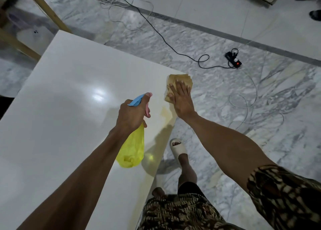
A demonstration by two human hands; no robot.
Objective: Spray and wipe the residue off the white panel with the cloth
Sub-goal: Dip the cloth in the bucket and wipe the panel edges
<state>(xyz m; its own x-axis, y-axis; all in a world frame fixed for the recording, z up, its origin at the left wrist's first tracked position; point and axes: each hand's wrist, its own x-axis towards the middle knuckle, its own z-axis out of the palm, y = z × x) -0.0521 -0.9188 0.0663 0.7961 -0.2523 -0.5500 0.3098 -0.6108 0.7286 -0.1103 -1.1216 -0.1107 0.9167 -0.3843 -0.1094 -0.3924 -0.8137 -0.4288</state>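
The white panel (69,108) lies flat and glossy, filling the left half of the view. My right hand (180,99) presses flat on a tan cloth (180,79) at the panel's far right corner. A faint yellowish residue patch (165,113) shows near the right edge, just below that hand. My left hand (132,115) grips a yellow spray bottle (132,151) with a blue and pink head (139,100), held above the panel, nozzle pointing toward the cloth.
Marble floor (260,116) lies to the right, crossed by a black cable (156,33) to a power strip (233,60) and by white cables (243,104). My sandalled foot (178,148) stands beside the panel's edge. Wooden frame legs (43,9) stand at far left.
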